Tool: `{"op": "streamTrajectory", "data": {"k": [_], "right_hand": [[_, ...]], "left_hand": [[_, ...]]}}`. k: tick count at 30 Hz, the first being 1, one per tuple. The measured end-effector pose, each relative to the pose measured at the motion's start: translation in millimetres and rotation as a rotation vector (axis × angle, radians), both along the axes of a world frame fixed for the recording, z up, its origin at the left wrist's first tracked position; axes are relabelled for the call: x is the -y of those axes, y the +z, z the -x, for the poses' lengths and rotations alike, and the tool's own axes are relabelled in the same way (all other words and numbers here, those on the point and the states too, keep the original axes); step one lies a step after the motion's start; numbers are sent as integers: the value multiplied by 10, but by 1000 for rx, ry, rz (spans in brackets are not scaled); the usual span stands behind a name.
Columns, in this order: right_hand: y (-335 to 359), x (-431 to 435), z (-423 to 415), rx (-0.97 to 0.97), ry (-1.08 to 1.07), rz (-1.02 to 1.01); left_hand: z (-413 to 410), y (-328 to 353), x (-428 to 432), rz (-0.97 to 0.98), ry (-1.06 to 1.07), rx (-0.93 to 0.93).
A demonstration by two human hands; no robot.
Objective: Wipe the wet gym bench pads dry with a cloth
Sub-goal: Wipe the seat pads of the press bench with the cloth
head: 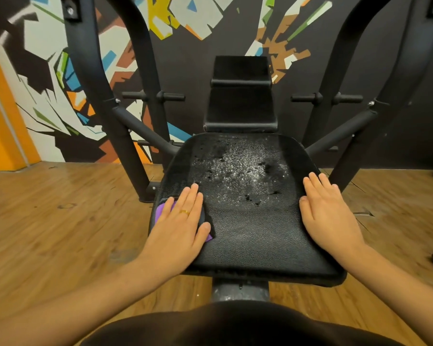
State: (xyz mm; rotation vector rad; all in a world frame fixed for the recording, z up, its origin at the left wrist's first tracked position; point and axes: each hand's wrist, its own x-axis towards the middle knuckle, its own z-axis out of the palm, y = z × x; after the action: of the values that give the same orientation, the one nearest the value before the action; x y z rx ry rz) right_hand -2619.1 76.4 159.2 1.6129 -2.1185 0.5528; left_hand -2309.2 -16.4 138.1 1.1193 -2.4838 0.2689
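The black seat pad (248,221) sits in the middle, close to the person. Its far half is wet, with lots of tiny shiny drops and a few bigger dark blobs. The near half looks dull and has no drops that can be seen.

A purple cloth (161,212) lies on the left edge of the seat pad. The left hand (179,226) lies flat on top of it, fingers straight and close together, pressing down and not curled around it. Only small bits of the cloth peek out beside the hand. A gold ring (185,212) is on one finger.

The right hand (329,216) lies flat and open on the right edge of the seat pad, holding nothing.

Behind the seat, the black back pad (240,101) stands up, tilted away. Dark metal frame bars (103,96) rise on both sides of the bench. The floor (48,221) is brown wood. The wall (45,71) behind is dark with bright painted shapes in white, orange, blue and green.
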Motion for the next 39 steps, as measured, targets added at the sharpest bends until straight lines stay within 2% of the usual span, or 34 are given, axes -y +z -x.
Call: {"op": "streamTrajectory", "data": {"k": [4,7,15,29,33,36,39], "right_hand": [[17,-13,-15,14,3,4],[13,-19,-16,17,6,11],[-1,-10,-8,14,2,12],[-38,9,5,30,-18,2],[-32,7,0,28,-10,-1],[-22,-7,-9,51,-13,-8],[-23,-12,-21,58,-16,-9]], "left_hand": [[-97,129,253,34,-20,53],[-78,293,413,-14,-44,75],[-76,76,234,22,141,-28],[23,676,910,-100,-30,174],[-100,504,693,-123,-20,119],[-89,441,547,-185,-11,-43],[1,441,597,-115,23,-67]]}}
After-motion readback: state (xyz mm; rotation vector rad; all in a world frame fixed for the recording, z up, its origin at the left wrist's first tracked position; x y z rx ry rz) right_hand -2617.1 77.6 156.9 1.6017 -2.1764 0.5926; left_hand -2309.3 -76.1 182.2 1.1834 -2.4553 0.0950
